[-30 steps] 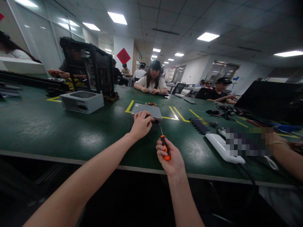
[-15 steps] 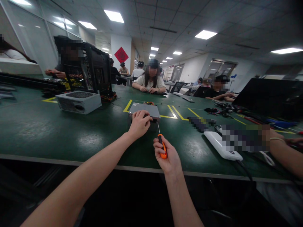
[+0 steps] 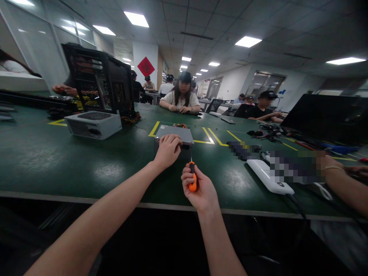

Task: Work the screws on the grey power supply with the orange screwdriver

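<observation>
A grey computer power supply [image 3: 176, 132] sits on the green table in front of me, with a bunch of coloured cables at its back. My left hand [image 3: 169, 148] grips its near side, fingers bent over the top front edge and covering much of the front face. In my right hand [image 3: 201, 188] is a screwdriver [image 3: 192, 178] with an orange and black handle, fingers wrapped round it. Its thin shaft points away from me to the lower right corner of the power supply's front. I cannot make out what the tip touches.
To the left stand a second power supply [image 3: 94, 124] and an open black computer case [image 3: 100, 82]. A white power bank-like device [image 3: 268, 176] with a cable lies right, near another person's arm [image 3: 345, 182]. A person [image 3: 182, 96] sits opposite. Yellow tape marks the table [image 3: 86, 184].
My right hand has moved slightly left, and the screwdriver handle now stands more in line with its shaft. My left hand stays on the power supply, its fingers slightly shifted.
</observation>
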`<move>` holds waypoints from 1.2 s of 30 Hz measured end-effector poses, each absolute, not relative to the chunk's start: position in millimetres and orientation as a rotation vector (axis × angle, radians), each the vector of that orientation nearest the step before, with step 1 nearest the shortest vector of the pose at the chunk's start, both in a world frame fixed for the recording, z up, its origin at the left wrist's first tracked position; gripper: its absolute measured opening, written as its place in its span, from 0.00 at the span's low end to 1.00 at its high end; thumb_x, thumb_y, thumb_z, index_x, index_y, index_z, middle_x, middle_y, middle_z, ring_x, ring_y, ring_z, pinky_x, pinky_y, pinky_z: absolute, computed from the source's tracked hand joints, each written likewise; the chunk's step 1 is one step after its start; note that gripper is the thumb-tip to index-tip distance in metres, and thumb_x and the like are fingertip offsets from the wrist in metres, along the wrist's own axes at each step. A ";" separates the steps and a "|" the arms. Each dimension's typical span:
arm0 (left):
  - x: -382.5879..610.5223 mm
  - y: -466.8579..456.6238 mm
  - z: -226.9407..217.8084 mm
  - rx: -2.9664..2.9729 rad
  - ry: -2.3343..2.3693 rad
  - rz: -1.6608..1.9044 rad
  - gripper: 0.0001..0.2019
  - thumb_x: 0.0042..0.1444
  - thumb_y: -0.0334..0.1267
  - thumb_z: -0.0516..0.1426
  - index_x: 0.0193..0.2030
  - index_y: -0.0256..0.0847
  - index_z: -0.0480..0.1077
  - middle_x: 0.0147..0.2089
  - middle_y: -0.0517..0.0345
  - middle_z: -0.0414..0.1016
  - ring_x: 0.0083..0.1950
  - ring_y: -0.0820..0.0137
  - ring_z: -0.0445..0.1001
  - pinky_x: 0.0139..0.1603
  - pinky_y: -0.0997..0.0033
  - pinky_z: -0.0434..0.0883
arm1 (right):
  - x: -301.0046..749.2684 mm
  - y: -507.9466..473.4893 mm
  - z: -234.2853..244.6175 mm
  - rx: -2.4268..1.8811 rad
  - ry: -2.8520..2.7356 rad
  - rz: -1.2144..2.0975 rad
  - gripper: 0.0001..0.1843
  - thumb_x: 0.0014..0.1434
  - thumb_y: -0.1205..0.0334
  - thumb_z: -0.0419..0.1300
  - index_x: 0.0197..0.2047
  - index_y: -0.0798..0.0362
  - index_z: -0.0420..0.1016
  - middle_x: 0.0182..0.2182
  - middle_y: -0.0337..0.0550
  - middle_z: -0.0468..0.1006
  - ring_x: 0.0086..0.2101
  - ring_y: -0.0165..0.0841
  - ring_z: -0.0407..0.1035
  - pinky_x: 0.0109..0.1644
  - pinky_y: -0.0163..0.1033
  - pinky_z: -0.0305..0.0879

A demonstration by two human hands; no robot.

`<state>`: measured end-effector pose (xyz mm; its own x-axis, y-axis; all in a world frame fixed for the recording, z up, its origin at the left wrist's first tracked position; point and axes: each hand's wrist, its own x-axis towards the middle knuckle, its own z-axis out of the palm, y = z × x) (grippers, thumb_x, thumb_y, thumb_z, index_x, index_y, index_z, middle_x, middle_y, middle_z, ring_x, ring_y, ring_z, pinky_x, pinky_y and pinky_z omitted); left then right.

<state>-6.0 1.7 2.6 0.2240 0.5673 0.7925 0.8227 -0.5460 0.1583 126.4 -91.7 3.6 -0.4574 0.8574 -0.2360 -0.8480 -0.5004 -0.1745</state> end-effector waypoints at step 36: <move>5.9 4.5 9.4 -2.211 -1.154 -1.004 0.12 0.57 0.34 0.48 0.48 0.41 0.63 0.48 0.53 0.68 0.50 0.64 0.64 0.53 0.61 0.55 | 127.9 -89.5 -0.4 -0.376 -0.108 2.060 0.09 0.62 0.63 0.44 0.35 0.58 0.62 0.23 0.34 0.60 0.18 0.17 0.56 0.12 0.19 0.52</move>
